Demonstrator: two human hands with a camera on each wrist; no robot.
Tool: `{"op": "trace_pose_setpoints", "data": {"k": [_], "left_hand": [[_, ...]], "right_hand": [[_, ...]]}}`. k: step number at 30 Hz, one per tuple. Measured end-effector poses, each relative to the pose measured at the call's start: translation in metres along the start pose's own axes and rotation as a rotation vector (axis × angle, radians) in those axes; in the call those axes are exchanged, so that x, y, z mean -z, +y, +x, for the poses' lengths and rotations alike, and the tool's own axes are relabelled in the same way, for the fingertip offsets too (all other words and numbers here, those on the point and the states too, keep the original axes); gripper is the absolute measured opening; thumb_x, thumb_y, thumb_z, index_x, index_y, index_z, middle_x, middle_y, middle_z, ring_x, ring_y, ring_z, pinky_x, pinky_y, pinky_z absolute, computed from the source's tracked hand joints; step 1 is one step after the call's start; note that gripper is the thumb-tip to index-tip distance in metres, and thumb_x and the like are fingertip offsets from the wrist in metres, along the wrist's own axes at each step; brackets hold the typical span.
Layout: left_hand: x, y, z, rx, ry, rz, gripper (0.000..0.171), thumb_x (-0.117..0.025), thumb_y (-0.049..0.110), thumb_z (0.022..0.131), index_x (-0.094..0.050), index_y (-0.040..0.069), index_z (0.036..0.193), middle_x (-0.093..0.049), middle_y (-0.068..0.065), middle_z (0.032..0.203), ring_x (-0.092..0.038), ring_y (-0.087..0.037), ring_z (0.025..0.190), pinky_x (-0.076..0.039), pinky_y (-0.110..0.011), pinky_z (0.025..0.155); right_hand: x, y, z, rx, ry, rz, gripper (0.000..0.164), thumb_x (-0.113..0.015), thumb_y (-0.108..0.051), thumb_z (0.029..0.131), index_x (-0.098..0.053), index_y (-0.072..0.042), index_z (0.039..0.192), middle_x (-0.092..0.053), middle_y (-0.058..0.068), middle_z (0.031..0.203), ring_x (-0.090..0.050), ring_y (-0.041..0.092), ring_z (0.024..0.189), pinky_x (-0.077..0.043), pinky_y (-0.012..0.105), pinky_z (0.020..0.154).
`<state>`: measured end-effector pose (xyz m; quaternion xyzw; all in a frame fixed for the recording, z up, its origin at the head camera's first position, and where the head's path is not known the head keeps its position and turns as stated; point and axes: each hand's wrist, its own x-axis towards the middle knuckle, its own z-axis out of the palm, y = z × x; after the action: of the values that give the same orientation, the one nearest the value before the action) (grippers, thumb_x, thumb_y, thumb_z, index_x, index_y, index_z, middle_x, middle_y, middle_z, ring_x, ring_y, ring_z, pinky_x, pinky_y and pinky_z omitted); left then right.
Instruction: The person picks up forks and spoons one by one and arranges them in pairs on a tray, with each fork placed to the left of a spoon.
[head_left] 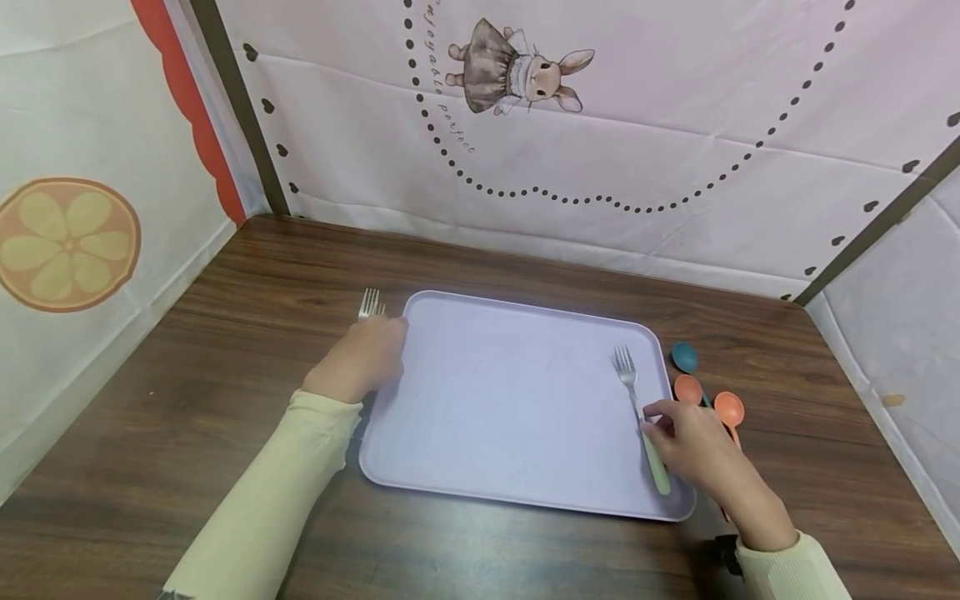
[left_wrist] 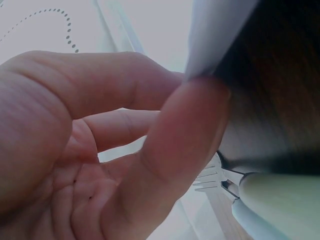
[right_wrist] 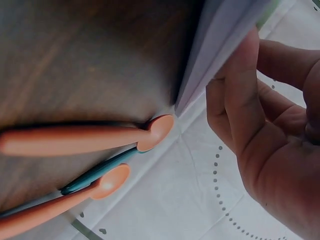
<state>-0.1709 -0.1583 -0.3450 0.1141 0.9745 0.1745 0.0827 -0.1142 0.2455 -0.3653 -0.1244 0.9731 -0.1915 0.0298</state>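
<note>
Hands: 2, both in pale sleeves. Left hand grasps the tray at its left rim; the left wrist view shows thumb and forefinger pinching the edge. Right hand over the tray's right side, thumb and forefinger closed on the green-handled fork near the join of handle and metal; the other fingers bend beside the rim.

Tray: 1, lavender, rounded corners, flat on the brown wooden table. The green-handled fork lies inside it near the right edge, tines towards the back, handle end towards the near right corner.

Forks: 3 counted. 1 on the tray as above; 2 on the table just left of the tray, beside the left hand. Of this pair, one has a pale green handle and one a pale blue handle; in the head view mostly their tines show.

Spoons: 3 counted, to the right of the tray, close together. 1 teal spoon, farthest back; 2 orange spoons, handles partly hidden by the right hand in the head view.

Surround: printed cloth behind the table, with 1 rabbit in a dress; 1 orange slice printed at left
</note>
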Motion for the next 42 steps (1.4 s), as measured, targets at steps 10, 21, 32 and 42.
{"op": "trace_pose_setpoints", "data": {"k": [10,21,32,42], "left_hand": [[0.000,0.000,-0.001,-0.002,0.003,-0.009,0.017,-0.054,-0.009,0.086,-0.059,-0.009,0.102,-0.055,-0.016,0.079,-0.054,-0.031,0.072,-0.049,-0.040,0.061],[0.003,0.003,-0.001,0.003,-0.003,0.004,0.018,-0.054,-0.009,0.086,-0.059,-0.009,0.103,-0.055,-0.016,0.080,-0.054,-0.031,0.073,-0.049,-0.041,0.062],[0.001,0.001,0.000,-0.009,0.008,0.020,0.014,-0.053,-0.010,0.084,-0.059,-0.007,0.097,-0.054,-0.015,0.077,-0.053,-0.031,0.072,-0.049,-0.042,0.061],[0.001,0.000,0.000,-0.015,0.017,0.024,0.014,-0.054,-0.010,0.084,-0.060,-0.008,0.096,-0.054,-0.015,0.076,-0.053,-0.031,0.071,-0.050,-0.043,0.061]], "right_hand": [[-0.001,-0.004,-0.019,0.049,0.079,-0.061,0.032,-0.079,-0.010,0.084,-0.071,0.008,0.109,-0.059,-0.004,0.070,-0.053,0.011,0.063,-0.048,0.033,0.056],[-0.008,-0.012,-0.032,0.071,0.070,-0.075,0.039,-0.078,-0.004,0.079,-0.069,0.009,0.114,-0.055,-0.001,0.075,-0.054,0.011,0.068,-0.049,0.030,0.059],[-0.013,-0.019,-0.026,0.104,0.112,-0.083,0.036,-0.078,-0.003,0.078,-0.071,0.007,0.112,-0.055,-0.003,0.071,-0.050,0.010,0.064,-0.046,0.029,0.055],[-0.015,-0.023,-0.022,0.144,0.130,-0.081,0.035,-0.078,-0.002,0.078,-0.071,0.008,0.110,-0.057,-0.002,0.071,-0.050,0.008,0.062,-0.046,0.027,0.055]]}}
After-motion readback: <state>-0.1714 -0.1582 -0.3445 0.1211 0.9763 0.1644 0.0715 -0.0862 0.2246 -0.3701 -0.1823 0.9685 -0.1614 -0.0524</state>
